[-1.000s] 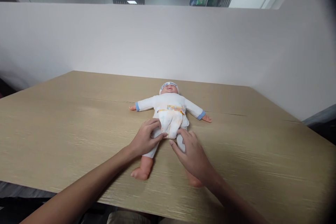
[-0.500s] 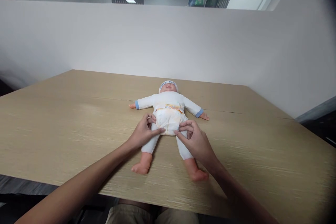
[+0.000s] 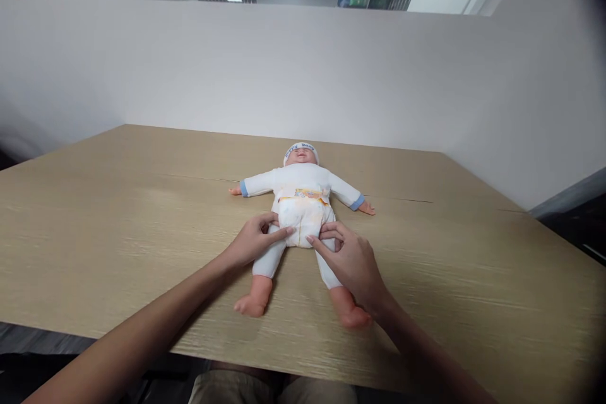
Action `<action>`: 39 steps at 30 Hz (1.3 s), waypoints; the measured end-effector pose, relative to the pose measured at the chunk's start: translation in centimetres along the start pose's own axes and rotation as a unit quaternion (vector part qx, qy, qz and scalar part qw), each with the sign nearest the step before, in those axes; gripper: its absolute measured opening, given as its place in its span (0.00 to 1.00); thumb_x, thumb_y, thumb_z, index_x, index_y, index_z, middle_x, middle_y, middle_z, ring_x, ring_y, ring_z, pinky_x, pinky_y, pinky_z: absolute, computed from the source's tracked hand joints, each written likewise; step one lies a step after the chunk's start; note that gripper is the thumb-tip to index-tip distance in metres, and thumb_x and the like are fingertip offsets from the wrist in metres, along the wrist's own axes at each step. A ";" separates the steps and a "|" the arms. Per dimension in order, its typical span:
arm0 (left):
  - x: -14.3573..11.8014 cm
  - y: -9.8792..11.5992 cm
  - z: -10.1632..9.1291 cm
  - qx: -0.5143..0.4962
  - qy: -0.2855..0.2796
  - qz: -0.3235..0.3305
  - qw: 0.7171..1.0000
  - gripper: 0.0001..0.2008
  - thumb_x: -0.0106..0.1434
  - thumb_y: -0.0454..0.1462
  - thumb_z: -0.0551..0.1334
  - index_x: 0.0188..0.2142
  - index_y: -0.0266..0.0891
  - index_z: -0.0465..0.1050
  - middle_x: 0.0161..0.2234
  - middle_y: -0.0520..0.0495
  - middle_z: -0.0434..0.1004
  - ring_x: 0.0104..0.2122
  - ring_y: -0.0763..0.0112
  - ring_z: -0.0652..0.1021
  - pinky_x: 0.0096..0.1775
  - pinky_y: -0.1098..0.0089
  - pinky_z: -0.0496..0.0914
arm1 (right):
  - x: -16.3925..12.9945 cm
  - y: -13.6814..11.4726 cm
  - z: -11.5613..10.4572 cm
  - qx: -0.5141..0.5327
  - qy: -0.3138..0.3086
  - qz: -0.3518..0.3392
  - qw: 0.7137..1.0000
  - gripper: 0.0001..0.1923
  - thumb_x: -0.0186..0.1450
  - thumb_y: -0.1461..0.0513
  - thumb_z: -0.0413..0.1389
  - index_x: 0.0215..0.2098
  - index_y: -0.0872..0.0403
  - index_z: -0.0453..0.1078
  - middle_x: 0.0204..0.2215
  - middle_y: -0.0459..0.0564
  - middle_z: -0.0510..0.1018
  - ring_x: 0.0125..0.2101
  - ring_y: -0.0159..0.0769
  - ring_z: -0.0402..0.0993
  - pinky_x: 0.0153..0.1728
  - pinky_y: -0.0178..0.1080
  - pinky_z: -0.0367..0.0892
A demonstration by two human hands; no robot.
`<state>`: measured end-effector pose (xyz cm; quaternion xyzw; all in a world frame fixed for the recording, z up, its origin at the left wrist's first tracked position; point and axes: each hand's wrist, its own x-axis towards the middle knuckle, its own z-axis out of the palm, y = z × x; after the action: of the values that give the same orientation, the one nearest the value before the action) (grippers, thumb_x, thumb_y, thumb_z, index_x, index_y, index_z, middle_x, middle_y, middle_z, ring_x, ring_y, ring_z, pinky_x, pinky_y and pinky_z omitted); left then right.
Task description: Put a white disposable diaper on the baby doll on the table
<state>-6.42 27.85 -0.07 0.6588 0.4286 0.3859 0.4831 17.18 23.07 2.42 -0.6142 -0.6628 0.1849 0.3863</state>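
A baby doll [image 3: 303, 178] in a white suit with blue cuffs and a lettered white headband lies on its back, arms spread, feet towards me. Around its hips sits a white diaper [image 3: 302, 214] with an orange patterned waistband. At the diaper's left leg edge, my left hand [image 3: 253, 238] pinches the material between thumb and fingers. My right hand [image 3: 353, 255] does the same at the right leg edge, its fingers curled over the doll's thigh. The fingertips at the diaper's edges are partly hidden.
The doll lies on a wide wood-grain table [image 3: 142, 221] with a thin seam across it. A pale partition wall [image 3: 265, 69] rises behind, with a glass strip above. The table's front edge runs just above my lap.
My left hand's thumb has shifted slightly up and left along the diaper edge. The right hand stays at its edge. The whole view has shifted slightly.
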 end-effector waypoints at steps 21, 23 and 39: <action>0.7 -0.4 -0.9 -0.188 -0.065 -0.071 0.977 0.29 0.61 0.59 0.73 0.48 0.38 0.80 0.42 0.40 0.85 0.45 0.52 0.82 0.47 0.58 0.74 | 1.1 1.7 1.3 0.155 -0.052 0.047 0.985 0.23 0.65 0.41 0.64 0.34 0.52 0.77 0.26 0.43 0.76 0.27 0.35 0.66 0.30 0.38 0.60; 0.8 -0.6 -0.7 -0.199 -0.059 -0.065 0.976 0.29 0.62 0.59 0.73 0.48 0.38 0.80 0.41 0.40 0.85 0.45 0.53 0.81 0.47 0.58 0.74 | 0.9 1.4 1.2 0.099 -0.014 0.025 0.995 0.22 0.67 0.42 0.64 0.33 0.51 0.78 0.25 0.44 0.74 0.28 0.36 0.66 0.31 0.39 0.60; -1.7 1.3 -6.2 0.030 -0.021 -0.008 0.999 0.22 0.72 0.50 0.66 0.60 0.44 0.75 0.62 0.41 0.79 0.59 0.53 0.78 0.59 0.55 0.70 | -0.2 2.8 -3.7 -0.019 -0.022 -0.084 0.996 0.15 0.73 0.51 0.59 0.51 0.47 0.80 0.43 0.51 0.79 0.33 0.40 0.72 0.38 0.44 0.71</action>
<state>-12.44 27.89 2.48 0.6774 0.4353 0.3549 0.4750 21.76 22.58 2.69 -0.5593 -0.7237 0.1532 0.3742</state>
